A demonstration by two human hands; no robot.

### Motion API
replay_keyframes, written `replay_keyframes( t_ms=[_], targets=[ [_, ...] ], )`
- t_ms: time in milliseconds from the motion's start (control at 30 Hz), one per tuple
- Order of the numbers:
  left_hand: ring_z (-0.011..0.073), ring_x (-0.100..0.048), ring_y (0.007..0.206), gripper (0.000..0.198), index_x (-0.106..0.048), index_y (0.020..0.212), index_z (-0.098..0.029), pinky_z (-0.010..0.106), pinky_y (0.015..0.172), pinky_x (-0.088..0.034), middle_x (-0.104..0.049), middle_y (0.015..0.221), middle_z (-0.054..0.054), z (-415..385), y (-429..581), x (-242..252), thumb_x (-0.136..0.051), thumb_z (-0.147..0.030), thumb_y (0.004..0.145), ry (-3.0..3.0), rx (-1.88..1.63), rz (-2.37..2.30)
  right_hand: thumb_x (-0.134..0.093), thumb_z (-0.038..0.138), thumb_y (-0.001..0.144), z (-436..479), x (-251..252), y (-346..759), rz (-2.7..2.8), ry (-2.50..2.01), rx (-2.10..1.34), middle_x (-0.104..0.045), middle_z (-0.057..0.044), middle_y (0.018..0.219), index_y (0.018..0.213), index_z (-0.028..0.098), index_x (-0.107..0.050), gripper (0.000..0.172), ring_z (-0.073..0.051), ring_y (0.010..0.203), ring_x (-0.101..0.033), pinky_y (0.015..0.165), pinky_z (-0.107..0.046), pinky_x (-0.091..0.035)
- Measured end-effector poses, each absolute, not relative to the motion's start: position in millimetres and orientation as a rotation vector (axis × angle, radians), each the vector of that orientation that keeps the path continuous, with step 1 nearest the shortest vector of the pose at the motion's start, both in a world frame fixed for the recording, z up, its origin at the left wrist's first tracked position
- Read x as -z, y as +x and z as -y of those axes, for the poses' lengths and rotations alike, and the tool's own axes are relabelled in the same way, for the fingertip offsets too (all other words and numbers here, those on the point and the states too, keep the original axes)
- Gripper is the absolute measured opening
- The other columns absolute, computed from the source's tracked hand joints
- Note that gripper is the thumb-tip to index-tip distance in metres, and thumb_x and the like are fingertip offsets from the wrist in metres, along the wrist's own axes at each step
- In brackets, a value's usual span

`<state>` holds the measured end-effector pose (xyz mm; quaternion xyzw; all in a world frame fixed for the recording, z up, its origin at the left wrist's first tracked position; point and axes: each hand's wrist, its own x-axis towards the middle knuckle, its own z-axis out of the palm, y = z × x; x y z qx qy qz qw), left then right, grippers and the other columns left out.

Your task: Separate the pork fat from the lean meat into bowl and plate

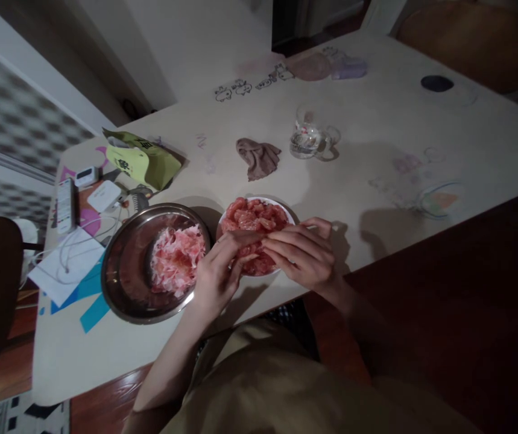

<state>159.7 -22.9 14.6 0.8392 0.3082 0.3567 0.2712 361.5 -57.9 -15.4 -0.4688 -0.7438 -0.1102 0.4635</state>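
My left hand point(216, 274) and right hand point(306, 256), fingers nearly closed, pinch pink fruit piece point(246, 259) over white plate point(287, 214) at bench point(376, 181) edge. Plate heaped; steel bowl point(118, 259) alongside holds scraps point(177, 259). Work looks well along.

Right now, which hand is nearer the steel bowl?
Left. The left hand is just beside the bowl, at its rim on the plate side. The right hand is over the far side of the plate, farther off.
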Motion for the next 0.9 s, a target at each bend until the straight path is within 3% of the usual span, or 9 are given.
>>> replay_keyframes(
  t_ms=[300, 500, 700, 900],
  targets=[
    [0.0203, -0.068, 0.114, 0.031, -0.065, 0.12, -0.02, 0.035, 0.101, -0.054, -0.072, 0.117, 0.01, 27.4, 161.8, -10.7, -0.057, -0.004, 0.095, 2.193, -1.024, -0.777, -0.07, 0.017, 0.092, 60.2, 11.5, 356.6, 1.75, -1.162, 0.277, -0.081, 0.004, 0.089, 0.095, 0.024, -0.07, 0.008, -0.013, 0.086, -0.074, 0.095, -0.036, -0.043],
    [0.0173, -0.07, 0.106, 0.027, -0.067, 0.113, -0.02, 0.03, 0.097, -0.055, -0.074, 0.112, 0.007, 28.4, 165.4, -6.5, -0.063, -0.003, 0.092, 2.132, -1.087, -0.784, -0.064, 0.021, 0.096, 59.1, 14.4, 347.3, 1.646, -1.198, 0.225, -0.078, 0.003, 0.084, 0.087, 0.025, -0.067, 0.011, -0.013, 0.078, -0.072, 0.092, -0.036, -0.046],
    [0.0181, -0.069, 0.108, 0.025, -0.068, 0.112, -0.019, 0.03, 0.098, -0.054, -0.074, 0.112, 0.007, 27.8, 166.1, -3.2, -0.064, -0.005, 0.092, 2.052, -1.169, -0.81, -0.067, 0.018, 0.093, 59.1, 14.6, 347.2, 1.624, -1.122, 0.142, -0.078, 0.001, 0.088, 0.092, 0.025, -0.066, 0.007, -0.017, 0.091, -0.071, 0.092, -0.038, -0.049],
    [0.0177, -0.07, 0.105, 0.025, -0.069, 0.111, -0.021, 0.029, 0.097, -0.055, -0.075, 0.11, 0.006, 27.2, 166.8, -1.3, -0.068, -0.008, 0.091, 1.969, -1.207, -0.841, -0.073, 0.016, 0.089, 56.3, 18.9, 345.7, 1.536, -1.09, 0.069, -0.075, 0.001, 0.093, 0.1, 0.027, -0.068, 0.016, -0.018, 0.093, -0.068, 0.089, -0.038, -0.054]
  ],
)
